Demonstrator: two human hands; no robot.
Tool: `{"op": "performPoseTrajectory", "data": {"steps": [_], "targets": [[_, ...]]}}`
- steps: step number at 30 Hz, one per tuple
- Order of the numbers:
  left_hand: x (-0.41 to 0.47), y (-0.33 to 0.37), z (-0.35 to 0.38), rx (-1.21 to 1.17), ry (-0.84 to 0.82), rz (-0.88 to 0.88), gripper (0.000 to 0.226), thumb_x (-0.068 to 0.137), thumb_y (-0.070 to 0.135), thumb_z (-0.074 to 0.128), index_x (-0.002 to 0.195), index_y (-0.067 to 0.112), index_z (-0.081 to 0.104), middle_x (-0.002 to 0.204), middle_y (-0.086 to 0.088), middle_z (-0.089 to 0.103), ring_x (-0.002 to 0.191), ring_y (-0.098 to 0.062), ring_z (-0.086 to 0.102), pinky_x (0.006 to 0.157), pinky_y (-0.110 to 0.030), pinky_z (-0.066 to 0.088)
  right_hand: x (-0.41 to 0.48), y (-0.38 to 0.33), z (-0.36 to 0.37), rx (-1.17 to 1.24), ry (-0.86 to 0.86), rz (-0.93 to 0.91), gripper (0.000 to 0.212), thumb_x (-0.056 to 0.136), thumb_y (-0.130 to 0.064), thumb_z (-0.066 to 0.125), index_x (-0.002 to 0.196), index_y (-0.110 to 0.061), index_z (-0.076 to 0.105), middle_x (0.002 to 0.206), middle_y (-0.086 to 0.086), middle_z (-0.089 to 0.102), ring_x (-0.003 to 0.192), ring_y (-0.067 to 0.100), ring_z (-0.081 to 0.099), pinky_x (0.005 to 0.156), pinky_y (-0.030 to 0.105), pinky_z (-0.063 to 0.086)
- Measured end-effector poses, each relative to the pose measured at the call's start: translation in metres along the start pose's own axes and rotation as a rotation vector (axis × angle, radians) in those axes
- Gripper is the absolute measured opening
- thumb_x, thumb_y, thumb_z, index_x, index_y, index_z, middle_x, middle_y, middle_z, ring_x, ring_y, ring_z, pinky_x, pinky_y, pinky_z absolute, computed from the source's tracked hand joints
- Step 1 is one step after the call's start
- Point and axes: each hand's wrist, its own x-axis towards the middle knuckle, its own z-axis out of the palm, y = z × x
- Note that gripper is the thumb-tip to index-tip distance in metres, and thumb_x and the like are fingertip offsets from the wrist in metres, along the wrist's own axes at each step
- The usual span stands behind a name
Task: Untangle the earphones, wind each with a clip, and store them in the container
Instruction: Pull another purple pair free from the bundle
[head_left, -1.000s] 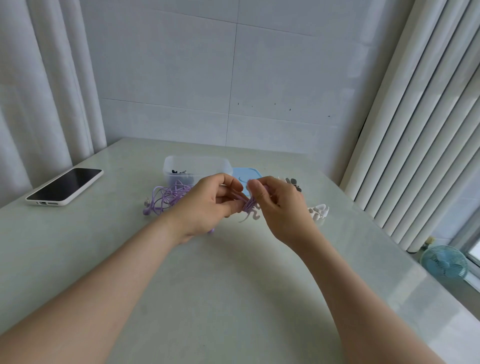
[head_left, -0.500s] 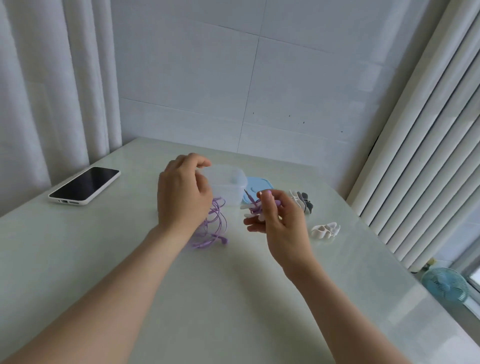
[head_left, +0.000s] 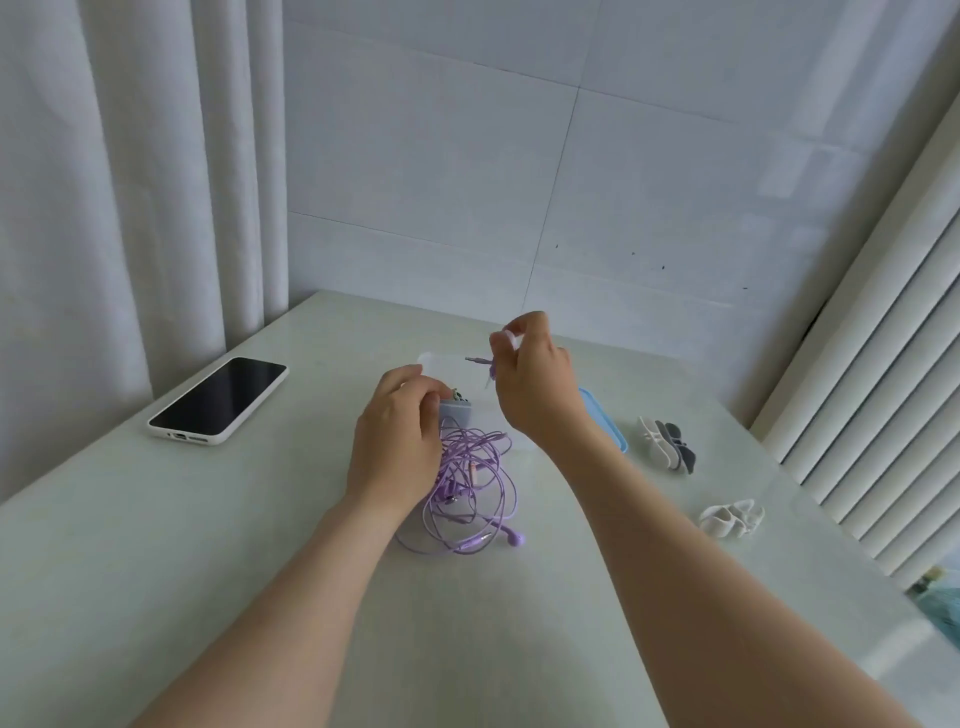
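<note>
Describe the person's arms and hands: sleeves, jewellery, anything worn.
The left forearm and right forearm are bare down to the bottom edge of the picture; no sleeve or cuff shows. The left hand and right hand wear no gloves, and no watch, bracelet or ring shows on the sides in view. The nails are too small to judge.

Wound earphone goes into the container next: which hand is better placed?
Right. The right hand pinches the wound purple earphone just above the clear container. The left hand sits lower, holding the container's near rim beside the loose tangle, so it likely serves best steadying.
</note>
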Motion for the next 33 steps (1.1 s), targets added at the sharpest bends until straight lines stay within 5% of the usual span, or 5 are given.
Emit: {"op": "performPoseTrajectory", "data": {"steps": [6, 15, 24, 30, 33], "targets": [[0.003, -0.001, 0.01, -0.056, 0.047, 0.0, 0.018, 0.102, 0.007, 0.053, 0.109, 0.014, 0.068, 0.12, 0.0, 0.057, 0.103, -0.017, 0.062, 0.087, -0.021, 0.041, 0.032, 0.006, 0.021, -0.419, -0.393, 0.105, 0.015, 0.105, -0.019, 0.048, 0.099, -0.005, 0.05, 0.092, 0.01, 0.051, 0.095, 0.038, 0.053, 0.072, 0.034, 0.039], [0.001, -0.001, 0.013, -0.042, 0.058, 0.019, 0.013, 0.102, 0.007, 0.052, 0.103, 0.014, 0.062, 0.118, 0.001, 0.052, 0.098, -0.012, 0.057, 0.082, -0.021, 0.04, 0.047, 0.011, 0.024, -0.381, -0.305, 0.257, 0.038, 0.086, -0.024, 0.076, 0.075, -0.011, 0.043, 0.074, 0.006, 0.051, 0.064, 0.017, 0.046, 0.045, 0.027, 0.03], [0.001, 0.001, 0.012, -0.084, 0.145, -0.033, 0.014, 0.097, 0.011, 0.063, 0.109, 0.017, 0.061, 0.119, 0.0, 0.049, 0.095, -0.021, 0.062, 0.081, -0.039, 0.052, 0.026, -0.007, 0.022, -0.521, -0.443, 0.045, 0.022, 0.106, -0.02, 0.028, 0.09, -0.014, 0.042, 0.095, 0.012, 0.05, 0.098, 0.037, 0.05, 0.087, 0.042, 0.044], [-0.001, 0.01, 0.001, -0.095, 0.299, -0.085, 0.017, 0.088, 0.005, 0.053, 0.09, 0.016, 0.064, 0.102, 0.0, 0.053, 0.095, -0.027, 0.055, 0.086, -0.039, 0.046, -0.016, -0.001, 0.003, -0.27, 0.13, -0.172, 0.018, 0.096, -0.014, 0.046, 0.093, -0.011, 0.064, 0.093, 0.011, 0.066, 0.09, 0.035, 0.057, 0.074, 0.042, 0.048], [-0.003, 0.015, -0.003, -0.122, 0.302, -0.161, 0.037, 0.078, 0.005, 0.037, 0.076, 0.017, 0.072, 0.096, 0.002, 0.061, 0.093, -0.026, 0.06, 0.079, -0.029, 0.04, -0.04, 0.006, -0.01, -0.134, 0.108, -0.035, 0.011, 0.091, -0.025, 0.053, 0.09, -0.019, 0.063, 0.081, 0.002, 0.068, 0.077, 0.027, 0.059, 0.062, 0.036, 0.045]]}}
